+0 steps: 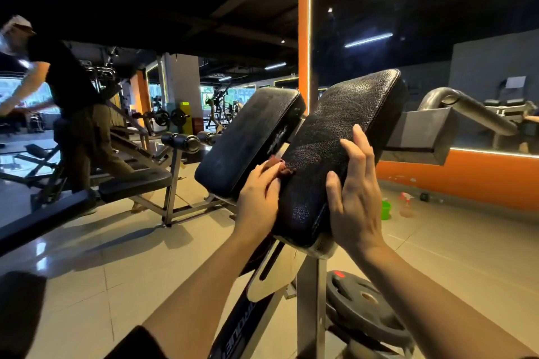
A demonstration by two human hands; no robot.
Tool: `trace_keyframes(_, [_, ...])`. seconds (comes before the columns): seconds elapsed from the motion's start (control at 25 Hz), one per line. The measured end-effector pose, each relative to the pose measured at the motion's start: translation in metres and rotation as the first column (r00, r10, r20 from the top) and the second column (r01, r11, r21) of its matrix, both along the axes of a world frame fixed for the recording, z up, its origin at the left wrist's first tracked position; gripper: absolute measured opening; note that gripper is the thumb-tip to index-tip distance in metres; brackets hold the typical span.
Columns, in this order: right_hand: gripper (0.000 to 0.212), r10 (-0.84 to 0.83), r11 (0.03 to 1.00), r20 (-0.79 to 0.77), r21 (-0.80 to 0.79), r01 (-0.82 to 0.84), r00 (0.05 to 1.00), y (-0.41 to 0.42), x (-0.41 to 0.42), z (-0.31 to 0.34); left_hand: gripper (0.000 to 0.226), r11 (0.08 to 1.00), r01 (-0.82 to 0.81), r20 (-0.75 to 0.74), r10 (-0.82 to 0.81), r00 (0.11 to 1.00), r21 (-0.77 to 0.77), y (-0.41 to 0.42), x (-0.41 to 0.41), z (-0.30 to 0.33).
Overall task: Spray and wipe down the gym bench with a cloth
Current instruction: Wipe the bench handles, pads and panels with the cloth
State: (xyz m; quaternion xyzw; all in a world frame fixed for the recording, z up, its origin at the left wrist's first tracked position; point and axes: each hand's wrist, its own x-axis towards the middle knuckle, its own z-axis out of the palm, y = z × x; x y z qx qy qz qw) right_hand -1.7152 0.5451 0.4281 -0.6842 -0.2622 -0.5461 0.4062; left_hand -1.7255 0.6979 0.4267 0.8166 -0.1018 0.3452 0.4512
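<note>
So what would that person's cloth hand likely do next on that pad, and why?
Probably slide the cloth up the right pad. The left hand presses it at the pad's lower left edge, the right hand steadies the other side, and most of the pad's surface above the cloth looks not yet covered.

White lettering runs along the black frame bar [233,326] under the pad, cut off and upside down; not readable.
</note>
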Motion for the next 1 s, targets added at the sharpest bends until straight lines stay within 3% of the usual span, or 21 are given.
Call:
trace_keyframes(0.12, [0.046, 0.002, 1.0, 0.011, -0.02, -0.002, 1.0, 0.0, 0.001, -0.001, 0.039, 0.984, 0.137, 0.156, -0.154, 0.976, 0.114, -0.018, -0.026, -0.018])
trace_keyframes(0.2, [0.045, -0.023, 0.998, -0.015, -0.053, 0.022, 1.0, -0.001, -0.002, 0.0, 0.046, 0.958, 0.244, 0.16, -0.268, 0.95, 0.151, -0.016, -0.041, -0.022])
trace_keyframes(0.36, [0.035, -0.188, 0.973, 0.018, -0.134, 0.189, 0.982, -0.01, -0.025, 0.011, 0.066, 0.97, 0.238, 0.103, -0.232, 0.967, -0.044, -0.015, -0.04, -0.004])
trace_keyframes(0.48, [0.043, -0.243, 0.925, 0.069, -0.282, 0.253, 0.967, 0.003, -0.052, 0.027, 0.077, 0.949, 0.297, 0.196, -0.274, 0.942, -0.103, -0.026, -0.044, 0.01])
trace_keyframes(0.56, [0.045, -0.087, 0.962, -0.043, -0.263, 0.073, 0.995, 0.01, -0.061, 0.041, 0.085, 0.928, 0.362, 0.233, -0.335, 0.913, -0.088, -0.032, -0.048, 0.018])
trace_keyframes(0.64, [0.045, 0.167, 0.973, -0.178, -0.129, -0.191, 0.97, 0.004, -0.061, 0.057, 0.089, 0.855, 0.484, 0.212, -0.447, 0.869, -0.184, -0.027, -0.051, 0.029])
trace_keyframes(0.72, [0.041, 0.253, 0.966, -0.251, 0.009, -0.259, 0.934, -0.007, -0.057, 0.077, 0.076, 0.818, 0.518, 0.224, -0.471, 0.853, -0.252, -0.019, -0.046, 0.037])
trace_keyframes(0.76, [0.04, 0.151, 0.988, -0.249, 0.003, -0.155, 0.957, -0.012, -0.052, 0.086, 0.07, 0.872, 0.438, 0.221, -0.393, 0.893, -0.219, -0.016, -0.04, 0.04])
trace_keyframes(0.8, [0.042, -0.071, 0.996, -0.191, -0.075, 0.058, 0.979, -0.014, -0.048, 0.095, 0.067, 0.936, 0.324, 0.213, -0.291, 0.933, -0.141, -0.016, -0.032, 0.042])
trace_keyframes(0.84, [0.043, -0.298, 0.943, -0.073, -0.173, 0.282, 0.952, -0.015, -0.044, 0.099, 0.065, 0.972, 0.233, 0.204, -0.222, 0.954, -0.035, -0.02, -0.026, 0.042])
trace_keyframes(0.88, [0.043, -0.419, 0.874, 0.055, -0.248, 0.418, 0.906, -0.012, -0.039, 0.099, 0.063, 0.982, 0.182, 0.19, -0.189, 0.964, 0.053, -0.025, -0.02, 0.042])
trace_keyframes(0.92, [0.039, -0.445, 0.82, 0.138, -0.335, 0.465, 0.885, -0.008, -0.036, 0.095, 0.062, 0.979, 0.172, 0.174, -0.189, 0.966, 0.105, -0.03, -0.013, 0.039])
trace_keyframes(1.0, [0.021, -0.402, 0.736, 0.129, -0.544, 0.404, 0.906, 0.007, -0.036, 0.081, 0.059, 0.976, 0.193, 0.153, -0.207, 0.966, 0.099, -0.03, 0.002, 0.031])
